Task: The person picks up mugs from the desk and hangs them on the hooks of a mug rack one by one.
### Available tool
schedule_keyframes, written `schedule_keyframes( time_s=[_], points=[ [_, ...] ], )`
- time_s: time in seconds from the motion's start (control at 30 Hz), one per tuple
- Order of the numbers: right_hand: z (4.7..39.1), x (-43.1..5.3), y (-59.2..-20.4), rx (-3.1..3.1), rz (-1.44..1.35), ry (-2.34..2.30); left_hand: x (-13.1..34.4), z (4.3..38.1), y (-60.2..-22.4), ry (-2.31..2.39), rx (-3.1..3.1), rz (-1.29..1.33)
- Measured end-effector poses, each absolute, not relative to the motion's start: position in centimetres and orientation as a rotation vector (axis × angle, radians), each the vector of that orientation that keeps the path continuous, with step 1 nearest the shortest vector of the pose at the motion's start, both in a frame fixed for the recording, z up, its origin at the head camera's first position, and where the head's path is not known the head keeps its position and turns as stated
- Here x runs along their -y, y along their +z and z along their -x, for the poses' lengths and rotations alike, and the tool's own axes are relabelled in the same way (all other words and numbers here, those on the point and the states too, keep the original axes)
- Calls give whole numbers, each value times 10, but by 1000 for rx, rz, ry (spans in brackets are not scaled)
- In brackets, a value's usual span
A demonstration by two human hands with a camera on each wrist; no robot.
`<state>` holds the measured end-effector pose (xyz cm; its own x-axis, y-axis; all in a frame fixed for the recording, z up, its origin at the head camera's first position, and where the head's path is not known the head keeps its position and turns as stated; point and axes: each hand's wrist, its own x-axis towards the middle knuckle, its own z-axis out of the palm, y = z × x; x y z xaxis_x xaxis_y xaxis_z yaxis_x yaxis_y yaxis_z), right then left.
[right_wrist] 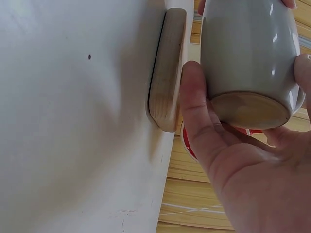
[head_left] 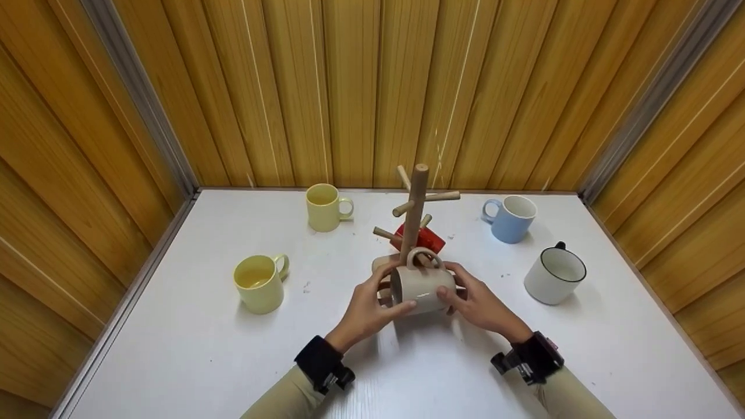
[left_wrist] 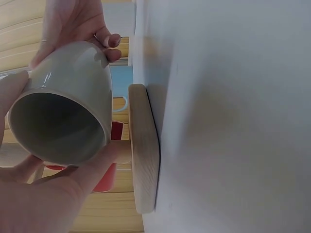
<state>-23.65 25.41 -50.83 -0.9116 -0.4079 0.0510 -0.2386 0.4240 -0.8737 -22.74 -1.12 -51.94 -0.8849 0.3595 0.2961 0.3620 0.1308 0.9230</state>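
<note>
Both hands hold a light grey mug [head_left: 425, 289] on its side, in front of a wooden mug tree [head_left: 414, 215]. Its handle points up toward the tree's post, and its mouth faces left. My left hand [head_left: 368, 305] grips the mouth end, thumb in front and fingers behind. At the base end, my right hand [head_left: 478, 299] pinches it, thumb on the near side. In the left wrist view the dark inside of the mug [left_wrist: 60, 128] shows, with the wooden base [left_wrist: 144, 150] below it. Behind the post, a red mug [head_left: 429, 239] is at the tree's lower pegs, partly hidden.
Two yellow mugs stand on the left, one at the back [head_left: 323, 209] and one nearer [head_left: 260, 289]. A blue mug [head_left: 512, 221] and a white mug with a black rim [head_left: 553, 279] stand on the right. Wood-patterned walls [head_left: 349, 93] enclose the white table [head_left: 204, 349].
</note>
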Motion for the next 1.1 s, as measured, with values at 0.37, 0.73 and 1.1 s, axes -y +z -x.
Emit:
schedule_keyframes(
  time_s=[0.37, 0.73, 1.1],
  points=[
    [240, -250, -511, -2477, 557, -1496, 14, 233, -521, -1839, 2407, 740],
    [247, -248, -513, -2462, 575, -1500, 16, 239, -524, -1796, 2381, 797],
    [248, -248, -514, -2463, 553, -1493, 16, 240, -524, -1776, 2388, 792]
  ],
)
